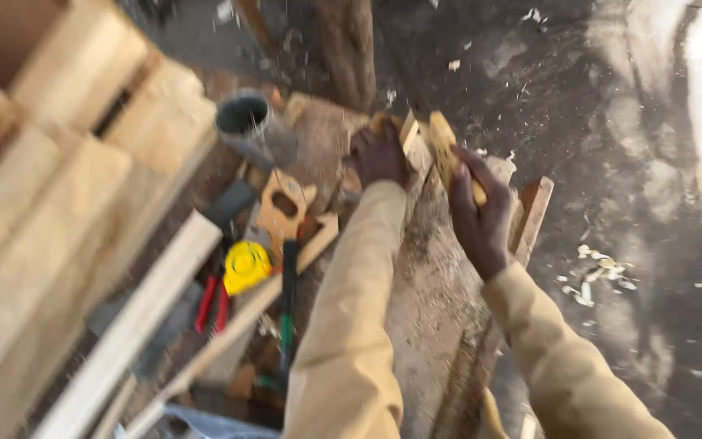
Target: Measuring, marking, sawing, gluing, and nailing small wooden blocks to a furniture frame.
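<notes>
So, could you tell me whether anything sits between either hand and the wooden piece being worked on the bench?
Nothing visible does. The right hand already grips a wooden-handled tool, and the left hand rests on the small wooden piece. The yellow tape measure and saw handle lie off to the left.

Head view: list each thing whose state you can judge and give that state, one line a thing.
Left hand: closed on a small wood piece at the bench's far end.
Right hand: gripping a wooden tool handle.
Grey pipe: lying tilted, open end showing.
Yellow tape measure: lying on the bench, tape not drawn out.
Handsaw handle: lying flat, unheld.
Red-handled pliers: lying unheld.
</notes>
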